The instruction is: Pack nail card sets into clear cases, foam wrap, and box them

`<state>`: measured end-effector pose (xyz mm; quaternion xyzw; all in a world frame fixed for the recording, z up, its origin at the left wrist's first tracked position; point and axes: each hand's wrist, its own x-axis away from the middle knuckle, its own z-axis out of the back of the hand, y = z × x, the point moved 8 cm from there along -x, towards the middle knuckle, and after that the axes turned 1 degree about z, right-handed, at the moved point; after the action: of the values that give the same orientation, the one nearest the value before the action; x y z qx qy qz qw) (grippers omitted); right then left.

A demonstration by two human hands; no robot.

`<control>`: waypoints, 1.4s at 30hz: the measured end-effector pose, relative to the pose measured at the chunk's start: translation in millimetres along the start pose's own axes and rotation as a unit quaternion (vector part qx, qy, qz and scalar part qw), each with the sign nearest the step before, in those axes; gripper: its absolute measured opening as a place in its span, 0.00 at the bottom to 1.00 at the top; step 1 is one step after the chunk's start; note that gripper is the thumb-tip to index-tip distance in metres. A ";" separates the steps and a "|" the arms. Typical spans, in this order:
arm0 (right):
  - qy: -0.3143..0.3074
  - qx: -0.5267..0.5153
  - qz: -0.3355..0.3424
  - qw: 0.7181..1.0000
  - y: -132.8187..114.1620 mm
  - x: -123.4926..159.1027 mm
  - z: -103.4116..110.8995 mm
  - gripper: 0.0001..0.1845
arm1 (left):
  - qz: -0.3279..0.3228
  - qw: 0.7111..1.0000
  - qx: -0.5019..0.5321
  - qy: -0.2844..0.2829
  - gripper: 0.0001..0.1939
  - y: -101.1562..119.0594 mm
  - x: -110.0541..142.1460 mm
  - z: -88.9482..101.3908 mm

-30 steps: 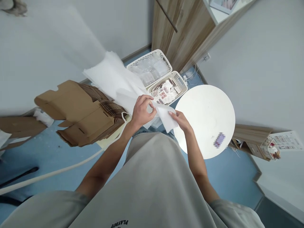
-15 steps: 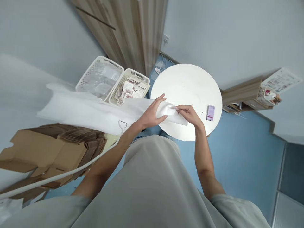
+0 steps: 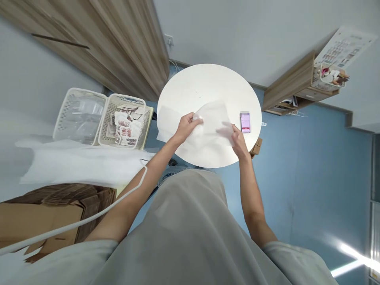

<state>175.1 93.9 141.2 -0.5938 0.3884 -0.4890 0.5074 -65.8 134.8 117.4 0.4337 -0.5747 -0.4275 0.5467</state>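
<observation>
A thin, translucent white foam packing sheet [image 3: 210,114] is stretched between my hands over the round white table [image 3: 204,79]. My left hand [image 3: 187,126] pinches it near its middle, thumb on top. At its right edge, my right hand [image 3: 238,141] grips it, with the fingers partly hidden behind the sheet. More white foam [image 3: 166,120] lies on the table's left side; whether it belongs to the same sheet I cannot tell. A phone [image 3: 245,122] with a lit screen lies on the table, just beyond my right hand.
Left of the table stand two white baskets, one with clear plastic packages [image 3: 84,114], one with printed cards [image 3: 126,128]. A pile of white foam sheets [image 3: 80,163] and flattened cardboard boxes [image 3: 44,221] lie nearer. A pale bent rod [image 3: 97,213] crosses by my left arm. A shelf [image 3: 297,85] stands right.
My view has swung right, bringing the table in front of me. The foam sheet has come away from the pile and now spreads over the table between my hands.
</observation>
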 end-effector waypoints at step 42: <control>0.132 0.188 -0.234 0.945 229.8 -159.6 51.4 0.24 | 0.024 0.776 -0.579 -0.247 0.44 -196.8 41.8 -41.6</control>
<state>198.1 215.9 -114.6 -0.4918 0.2027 -0.7325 0.4249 -19.2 42.9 -60.4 -0.0993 -0.3438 -0.7586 0.5445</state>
